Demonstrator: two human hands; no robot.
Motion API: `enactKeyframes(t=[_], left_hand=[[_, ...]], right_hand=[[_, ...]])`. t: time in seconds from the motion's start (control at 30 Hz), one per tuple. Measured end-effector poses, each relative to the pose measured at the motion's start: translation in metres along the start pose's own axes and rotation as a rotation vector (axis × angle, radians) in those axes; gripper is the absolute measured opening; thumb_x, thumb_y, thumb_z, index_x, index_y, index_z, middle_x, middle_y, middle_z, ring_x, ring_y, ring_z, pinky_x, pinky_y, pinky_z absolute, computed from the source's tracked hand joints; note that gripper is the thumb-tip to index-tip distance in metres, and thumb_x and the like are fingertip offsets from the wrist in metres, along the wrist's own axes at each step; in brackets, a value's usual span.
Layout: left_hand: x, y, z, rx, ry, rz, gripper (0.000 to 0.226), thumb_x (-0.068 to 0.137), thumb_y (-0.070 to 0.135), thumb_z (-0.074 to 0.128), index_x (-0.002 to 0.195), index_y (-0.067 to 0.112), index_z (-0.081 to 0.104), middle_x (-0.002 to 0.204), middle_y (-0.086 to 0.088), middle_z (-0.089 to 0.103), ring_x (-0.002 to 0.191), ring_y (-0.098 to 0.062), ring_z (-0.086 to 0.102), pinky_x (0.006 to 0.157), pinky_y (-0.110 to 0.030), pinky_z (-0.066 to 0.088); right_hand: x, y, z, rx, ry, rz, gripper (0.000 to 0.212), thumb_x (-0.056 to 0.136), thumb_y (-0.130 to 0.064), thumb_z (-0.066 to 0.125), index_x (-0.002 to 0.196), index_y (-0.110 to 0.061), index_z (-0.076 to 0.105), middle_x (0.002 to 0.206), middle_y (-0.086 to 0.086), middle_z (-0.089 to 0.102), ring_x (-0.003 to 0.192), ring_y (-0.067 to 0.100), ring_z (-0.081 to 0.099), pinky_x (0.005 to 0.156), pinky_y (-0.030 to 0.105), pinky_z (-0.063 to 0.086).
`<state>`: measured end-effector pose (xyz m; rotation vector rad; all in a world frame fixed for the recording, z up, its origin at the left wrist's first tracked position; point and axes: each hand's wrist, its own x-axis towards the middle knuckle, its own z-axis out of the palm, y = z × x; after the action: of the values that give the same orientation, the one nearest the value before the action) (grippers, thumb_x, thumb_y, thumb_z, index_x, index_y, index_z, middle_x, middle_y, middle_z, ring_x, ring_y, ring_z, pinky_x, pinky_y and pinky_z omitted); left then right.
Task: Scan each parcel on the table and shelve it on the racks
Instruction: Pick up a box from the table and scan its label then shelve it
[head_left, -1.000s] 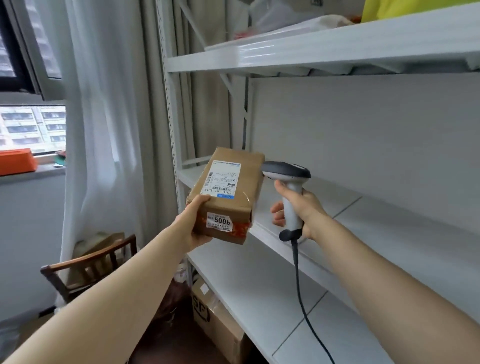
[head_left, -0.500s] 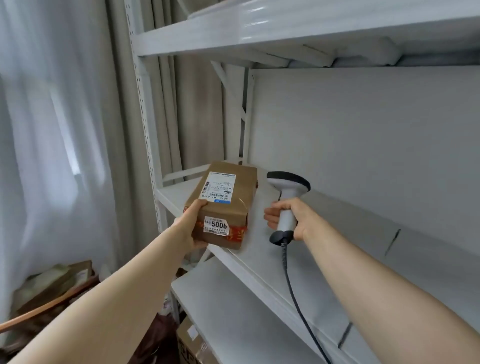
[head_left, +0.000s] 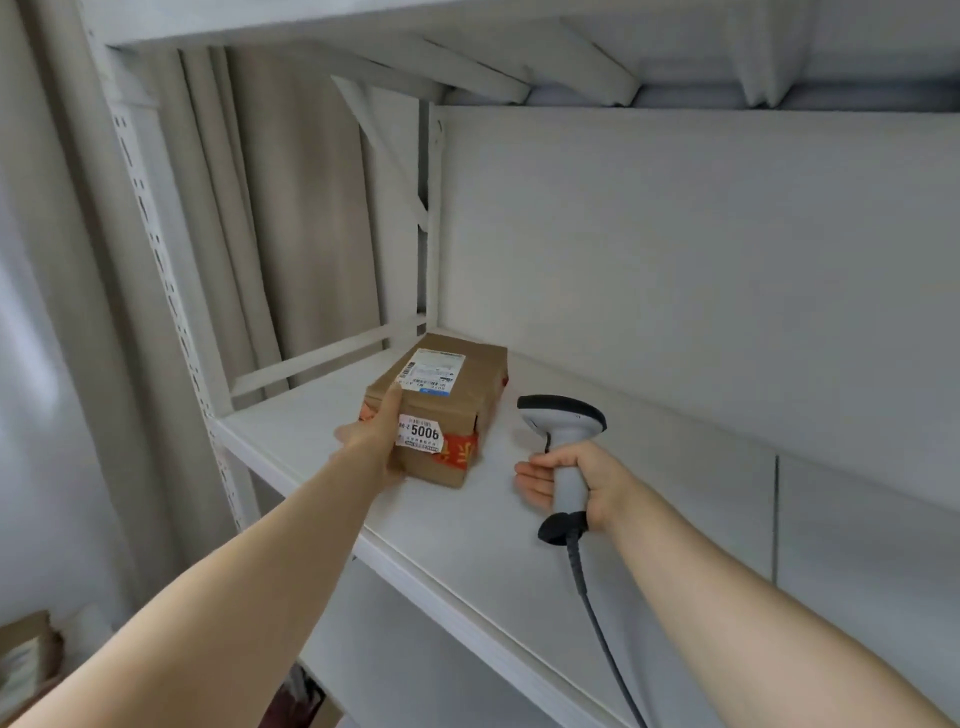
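Observation:
A brown cardboard parcel (head_left: 457, 395) with a white shipping label on top and a "9005" sticker on its near end lies flat on the white rack shelf (head_left: 467, 525), near the shelf's left end. My left hand (head_left: 371, 436) holds the parcel's near left corner, thumb on top. To the right of the parcel, my right hand (head_left: 582, 483) grips the handle of a grey barcode scanner (head_left: 563, 421). The scanner's dark head points left, and its cable hangs down over the shelf edge.
The rack's perforated upright post (head_left: 171, 291) stands left of the parcel, with beige curtains (head_left: 291, 218) behind it. Another shelf (head_left: 571, 41) runs overhead, and a lower one (head_left: 410, 670) lies beneath. A white back panel (head_left: 701, 270) closes the rear. Bare shelf extends to the right.
My left hand carried the parcel forward and down from mid-air until it lies flat on the shelf. The scanner stayed in my right hand beside it, and the view closed in on the rack.

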<state>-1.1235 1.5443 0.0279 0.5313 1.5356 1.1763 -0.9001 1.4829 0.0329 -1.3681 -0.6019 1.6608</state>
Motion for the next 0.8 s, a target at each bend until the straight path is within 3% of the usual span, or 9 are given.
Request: enactKeyframes(t=[0.1,0.17,0.23,0.3,0.37,0.43,0.53,0.6,0.8], left_hand=[[-0.01,-0.011,0.016,0.405,0.072,0.286,0.12,0.061,0.083,0.06,0.151,0.038,-0.005,0.157,-0.014,-0.003,0.145,-0.037,0.005,0.113,-0.058,0.021],[-0.022,-0.023,0.025,0.797,0.125,0.607,0.111,0.07,0.08,0.056,0.149,0.041,-0.012,0.155,-0.011,-0.022,0.145,-0.031,-0.013,0.117,-0.054,0.01],[-0.028,-0.033,0.03,1.111,0.142,0.893,0.092,0.083,0.065,0.055,0.149,0.042,-0.005,0.153,-0.014,-0.013,0.142,-0.034,0.0,0.114,-0.048,0.015],[-0.025,-0.04,0.033,1.225,0.092,1.017,0.068,0.093,0.042,0.054,0.149,0.039,0.015,0.145,-0.017,0.009,0.13,-0.035,0.023,0.104,-0.042,0.032],[-0.019,-0.042,0.039,1.214,0.042,1.001,0.058,0.095,0.026,0.055,0.146,0.031,0.026,0.13,-0.012,0.022,0.114,-0.031,0.038,0.086,-0.038,0.046],[-0.008,-0.035,0.045,1.19,0.008,0.917,0.066,0.095,0.017,0.056,0.149,0.025,0.02,0.126,-0.011,0.024,0.108,-0.03,0.045,0.078,-0.037,0.048],[0.01,-0.012,0.054,1.171,-0.137,0.815,0.086,0.093,0.009,0.055,0.154,0.018,-0.005,0.145,-0.021,0.016,0.124,-0.037,0.041,0.096,-0.04,0.043],[0.017,-0.002,0.058,1.134,-0.224,0.731,0.09,0.092,0.007,0.053,0.152,0.014,-0.014,0.157,-0.022,-0.008,0.139,-0.039,0.027,0.107,-0.04,0.033],[0.019,-0.016,0.074,1.096,-0.304,0.671,0.096,0.089,0.019,0.062,0.151,0.001,-0.009,0.158,-0.016,-0.013,0.147,-0.032,0.008,0.119,-0.039,0.017]], right_hand=[[0.006,0.004,-0.004,0.039,0.028,-0.007,0.012,0.091,0.002,0.051,0.089,0.005,0.063,0.075,0.015,0.073,0.084,0.029,0.067,0.081,0.038,0.053],[0.009,0.006,-0.006,0.047,0.037,-0.011,0.013,0.09,0.002,0.051,0.09,0.005,0.063,0.077,0.016,0.073,0.085,0.03,0.067,0.085,0.04,0.052],[0.012,0.007,-0.007,0.057,0.04,-0.012,0.013,0.09,0.002,0.051,0.088,0.005,0.063,0.079,0.017,0.073,0.085,0.03,0.067,0.086,0.04,0.052],[0.013,0.008,-0.007,0.059,0.046,-0.014,0.013,0.089,0.003,0.051,0.086,0.004,0.064,0.078,0.016,0.073,0.083,0.029,0.068,0.084,0.04,0.053],[0.011,0.007,-0.008,0.067,0.042,-0.018,0.013,0.09,0.003,0.051,0.085,0.004,0.063,0.076,0.016,0.072,0.082,0.028,0.067,0.083,0.04,0.053],[0.009,0.005,-0.01,0.068,0.036,-0.029,0.013,0.09,0.003,0.05,0.085,0.003,0.062,0.076,0.016,0.072,0.083,0.028,0.067,0.083,0.04,0.053],[0.007,0.002,-0.014,0.09,0.05,-0.042,0.014,0.09,0.004,0.049,0.084,0.003,0.061,0.076,0.017,0.072,0.085,0.029,0.066,0.085,0.041,0.051],[0.006,0.002,-0.018,0.116,0.064,-0.048,0.015,0.091,0.004,0.048,0.083,0.003,0.061,0.076,0.017,0.072,0.085,0.029,0.066,0.083,0.041,0.053],[-0.002,0.007,-0.031,0.185,0.14,-0.068,0.015,0.091,0.002,0.048,0.086,-0.001,0.061,0.075,0.014,0.073,0.079,0.026,0.068,0.068,0.037,0.058]])
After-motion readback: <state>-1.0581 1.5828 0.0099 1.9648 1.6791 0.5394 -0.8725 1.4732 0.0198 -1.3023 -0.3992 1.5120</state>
